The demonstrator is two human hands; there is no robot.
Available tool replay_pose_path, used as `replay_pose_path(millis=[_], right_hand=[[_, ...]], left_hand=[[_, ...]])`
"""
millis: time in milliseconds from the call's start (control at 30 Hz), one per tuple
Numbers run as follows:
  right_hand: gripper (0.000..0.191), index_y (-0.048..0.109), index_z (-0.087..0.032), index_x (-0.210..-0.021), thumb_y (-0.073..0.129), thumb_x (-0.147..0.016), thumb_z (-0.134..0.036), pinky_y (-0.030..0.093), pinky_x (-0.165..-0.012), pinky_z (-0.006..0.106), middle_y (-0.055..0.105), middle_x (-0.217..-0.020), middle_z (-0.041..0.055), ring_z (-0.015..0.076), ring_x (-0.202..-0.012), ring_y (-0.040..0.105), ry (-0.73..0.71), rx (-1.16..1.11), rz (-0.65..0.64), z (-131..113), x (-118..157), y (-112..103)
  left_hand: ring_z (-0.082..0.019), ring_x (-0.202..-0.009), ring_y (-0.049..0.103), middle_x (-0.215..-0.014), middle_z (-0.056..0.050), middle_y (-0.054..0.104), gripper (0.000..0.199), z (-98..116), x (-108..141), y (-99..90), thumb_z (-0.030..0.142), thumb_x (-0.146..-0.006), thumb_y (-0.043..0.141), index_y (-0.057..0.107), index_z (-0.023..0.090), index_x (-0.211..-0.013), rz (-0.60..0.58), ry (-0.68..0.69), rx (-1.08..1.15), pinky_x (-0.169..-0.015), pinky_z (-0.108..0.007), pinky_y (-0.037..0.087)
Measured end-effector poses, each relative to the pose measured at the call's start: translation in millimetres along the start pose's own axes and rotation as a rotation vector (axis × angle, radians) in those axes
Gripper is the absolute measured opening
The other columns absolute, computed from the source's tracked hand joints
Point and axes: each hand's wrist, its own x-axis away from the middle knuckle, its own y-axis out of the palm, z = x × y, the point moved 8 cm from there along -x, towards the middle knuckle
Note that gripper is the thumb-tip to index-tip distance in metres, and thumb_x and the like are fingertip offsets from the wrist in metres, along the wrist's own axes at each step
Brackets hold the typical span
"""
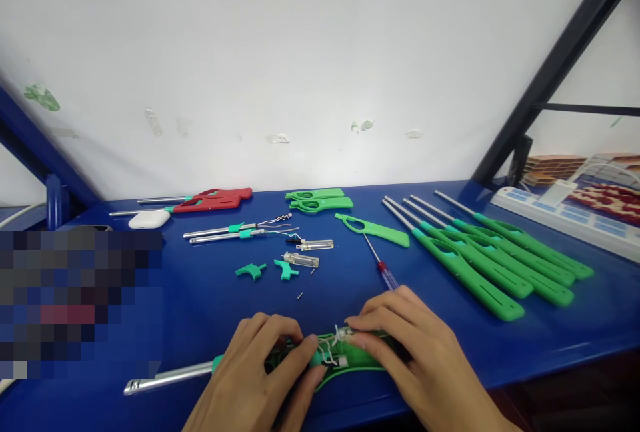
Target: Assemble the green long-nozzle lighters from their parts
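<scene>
A: Where have we the opened green lighter (360, 355)?
B: Near edge of the bench (200, 305), silver tube (167, 379) pointing left. Our left hand (250, 369) is closed round its body; our right hand (417, 345) pinches a clear part (344, 333) at it, thumb and fingertips nearly meeting.
A: Beyond?
B: Screwdriver (386, 274) just past the right hand. Two green shells (330, 204), far edge; red lighters (210, 203), far left corner; assembled green lighters (477, 282) toward the right edge.

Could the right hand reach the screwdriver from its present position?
Probably yes. The screwdriver lies just beyond the right hand, its handle toward it, and nothing visible blocks the way; the hand would first have to leave the open green lighter.
</scene>
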Motion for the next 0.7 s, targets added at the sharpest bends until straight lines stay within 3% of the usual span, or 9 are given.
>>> replay_pose_path(millis=[467, 700], right_hand=[[0.019, 0.074, -0.028, -0.115, 0.057, -0.114, -0.021, 0.059, -0.078, 0.032, 0.074, -0.105, 0.0031, 0.0201, -0.092, 0.068, -0.075, 0.029, 0.018, -7.7, -2.4, -0.8], [0.025, 0.076, -0.03, -0.116, 0.05, -0.117, -0.031, 0.061, -0.082, 0.03, 0.074, -0.106, 0.002, 0.0179, -0.091, 0.074, 0.025, -0.014, -0.052, 1.7, -2.0, 5.0]], left_hand=[[-0.018, -0.082, 0.064, -0.101, -0.004, 0.068, 0.02, 2.8, 0.2, 1.7, 0.016, -0.115, 0.05, 0.068, 0.018, -0.124, -0.016, 0.059, -0.064, -0.076, -0.035, 0.057], [-0.02, -0.084, 0.066, -0.103, -0.004, 0.068, 0.021, 1.7, -1.5, 2.9, 0.018, -0.115, 0.049, 0.067, 0.019, -0.126, -0.017, 0.045, -0.065, -0.076, -0.036, 0.057]])
